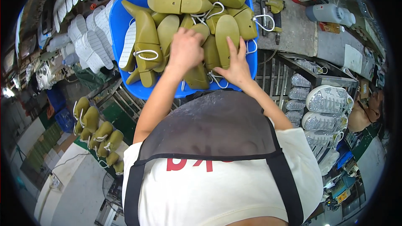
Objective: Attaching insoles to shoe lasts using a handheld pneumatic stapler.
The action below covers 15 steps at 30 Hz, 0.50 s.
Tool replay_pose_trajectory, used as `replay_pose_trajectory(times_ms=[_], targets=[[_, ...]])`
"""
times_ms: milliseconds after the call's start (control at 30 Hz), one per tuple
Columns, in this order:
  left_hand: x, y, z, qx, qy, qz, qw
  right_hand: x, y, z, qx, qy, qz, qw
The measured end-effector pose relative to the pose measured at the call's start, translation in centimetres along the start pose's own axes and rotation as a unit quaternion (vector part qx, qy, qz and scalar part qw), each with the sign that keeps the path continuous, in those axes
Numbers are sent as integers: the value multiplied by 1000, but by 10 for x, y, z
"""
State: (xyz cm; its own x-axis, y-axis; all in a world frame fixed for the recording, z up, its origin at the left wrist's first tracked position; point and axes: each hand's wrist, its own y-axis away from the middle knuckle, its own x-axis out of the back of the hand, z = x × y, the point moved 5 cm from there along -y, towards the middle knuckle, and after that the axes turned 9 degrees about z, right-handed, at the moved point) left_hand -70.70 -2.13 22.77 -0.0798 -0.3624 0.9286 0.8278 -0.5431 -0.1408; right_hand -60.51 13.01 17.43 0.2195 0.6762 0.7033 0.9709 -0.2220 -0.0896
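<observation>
A blue plastic tub [119, 60] in front of me is heaped with olive-green shoe lasts, several with white cord loops. My left hand [185, 49] reaches into the middle of the heap, fingers curled down over a shoe last [201, 30]; its fingertips are partly hidden. On the right side of the tub, my right hand [237, 63] has its fingers and thumb spread. Its fingers touch an upright-lying shoe last [226, 27], sole up. Another last [180, 3] lies sole up across the far part of the heap.
White patterned soles [93, 48] are stacked left of the tub. More lasts [102, 134] stand on a bench at lower left. To the right are a yellow-green air tool [275, 6], plastic bottles [326, 13] and racked glittery shoes [326, 100]. A person [368, 109] is at the right edge.
</observation>
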Motion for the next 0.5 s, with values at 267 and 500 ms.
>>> replay_pose_trajectory(times_ms=[267, 500], targets=[[57, 115, -108, 151, 57, 73, 984, 37, -30, 20, -10, -214, -82, 973], [36, 149, -113, 263, 432, 315, 803, 13, -131, -111, -15, -415, -241, 877]])
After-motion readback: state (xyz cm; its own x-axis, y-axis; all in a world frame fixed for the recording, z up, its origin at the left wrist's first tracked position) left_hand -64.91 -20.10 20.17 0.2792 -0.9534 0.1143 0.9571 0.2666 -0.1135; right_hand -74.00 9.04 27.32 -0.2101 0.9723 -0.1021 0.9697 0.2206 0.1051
